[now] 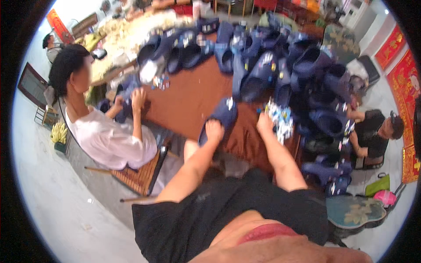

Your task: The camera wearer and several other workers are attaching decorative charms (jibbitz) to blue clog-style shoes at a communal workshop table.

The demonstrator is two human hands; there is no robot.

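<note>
Over the brown cloth-covered table, my left hand (214, 130) is closed round a navy blue clog (226, 111). A small white decoration shows near the clog's far end. My right hand (265, 126) rests at the left edge of a heap of small white, blue and yellow pieces (281, 122), which look like shoe charms. Its fingers are drawn together, and whatever they may hold is too small and blurred to make out.
A big pile of navy clogs (258, 79) covers the table's far and right sides. On the left, a person in a white top (109, 138) handles a dark clog. Someone in black (372, 140) sits at the right. A bamboo seat (138, 175) stands at left.
</note>
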